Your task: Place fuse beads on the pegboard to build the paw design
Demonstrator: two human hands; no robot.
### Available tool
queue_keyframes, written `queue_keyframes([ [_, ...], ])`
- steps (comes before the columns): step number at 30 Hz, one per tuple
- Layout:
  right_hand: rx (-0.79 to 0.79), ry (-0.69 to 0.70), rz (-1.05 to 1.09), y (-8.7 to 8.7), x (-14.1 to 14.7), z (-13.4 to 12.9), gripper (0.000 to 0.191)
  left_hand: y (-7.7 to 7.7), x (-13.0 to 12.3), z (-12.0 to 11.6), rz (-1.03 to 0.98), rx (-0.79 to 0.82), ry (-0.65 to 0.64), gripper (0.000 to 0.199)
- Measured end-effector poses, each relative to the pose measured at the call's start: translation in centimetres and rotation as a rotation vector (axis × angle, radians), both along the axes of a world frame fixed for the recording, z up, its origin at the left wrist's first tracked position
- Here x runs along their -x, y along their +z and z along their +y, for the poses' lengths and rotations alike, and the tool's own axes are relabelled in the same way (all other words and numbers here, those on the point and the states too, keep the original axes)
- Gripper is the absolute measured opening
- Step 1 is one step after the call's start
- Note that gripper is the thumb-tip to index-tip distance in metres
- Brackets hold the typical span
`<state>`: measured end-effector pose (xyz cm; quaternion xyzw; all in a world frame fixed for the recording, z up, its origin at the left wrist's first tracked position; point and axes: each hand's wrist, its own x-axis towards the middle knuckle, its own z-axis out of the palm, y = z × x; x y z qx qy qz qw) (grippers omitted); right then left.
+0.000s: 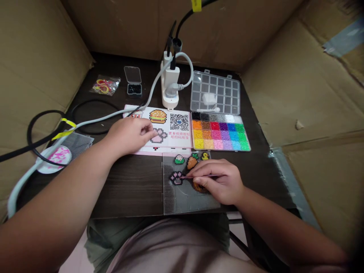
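My right hand [220, 180] is closed around thin, reddish tweezers [203, 176], their tip over a pink-and-black bead paw [176, 177]. This paw sits on a clear pegboard [182, 203]. Other bead figures share the board: a green-and-white one [179, 159], an orange carrot-like one [192, 162], a yellow duck [205, 156] and an orange-brown one [199, 186] partly hidden under my right hand. My left hand [132, 134] rests on the printed pattern sheet [178, 143], its fingers loosely bent and apart, fingertips at the printed paw [159, 135].
A sorted bead box [220, 131] stands behind the board, its clear lid [215, 93] raised. A white power strip [170, 85] with cables stands behind the sheet. Farther left lie a small black-bead box [134, 89], a plastic bag [105, 85], a mesh board [78, 144] and a pink-white disc [55, 159].
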<state>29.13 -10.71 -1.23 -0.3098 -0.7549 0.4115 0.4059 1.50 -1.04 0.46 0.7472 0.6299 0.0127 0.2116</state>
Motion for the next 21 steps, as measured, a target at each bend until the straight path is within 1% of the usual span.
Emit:
queue_keyframes([
  [16,-0.002,0.012,0.027,-0.29,-0.01,0.08,0.01,0.06,0.03,-0.05,-0.001,0.007,0.001,0.029],
  [21,0.013,-0.002,0.029,0.15,0.33,0.03,0.01,-0.15,0.07,0.04,-0.005,0.007,0.008,0.03],
])
